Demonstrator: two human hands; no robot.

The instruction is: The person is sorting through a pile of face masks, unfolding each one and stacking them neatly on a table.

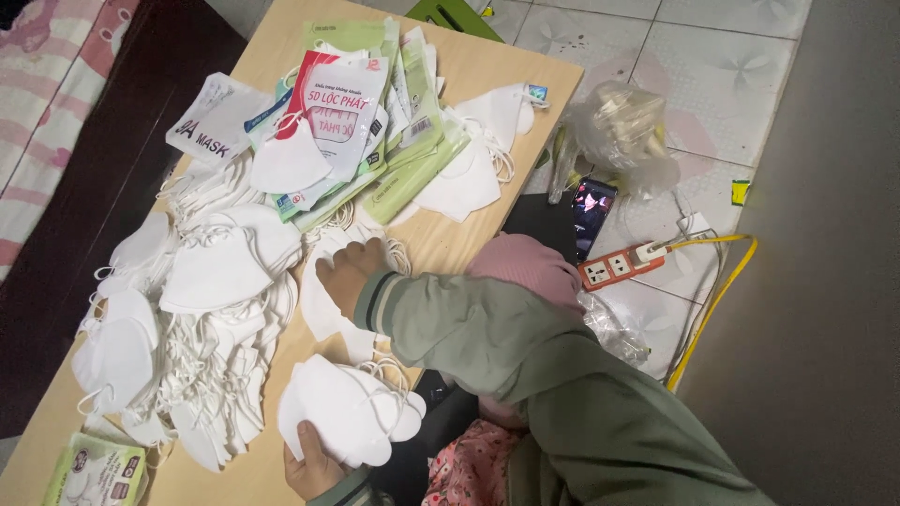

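Across the wooden table [487, 66] a big loose heap of white masks [202, 309] lies unsorted at your left; that looks like most of the work left; beyond it a pile of printed packets [352, 122], some green, lies with a few stray masks; nearer you, a small stack of masks [342, 412] sits fanned at the table's near edge, the part gathered so far, I judge; your left hand [309, 464] grips that stack from below, fingers closed on it; your right hand [349, 272] rests flat, fingers loose, on a single mask [323, 305] mid-table, holding nothing.
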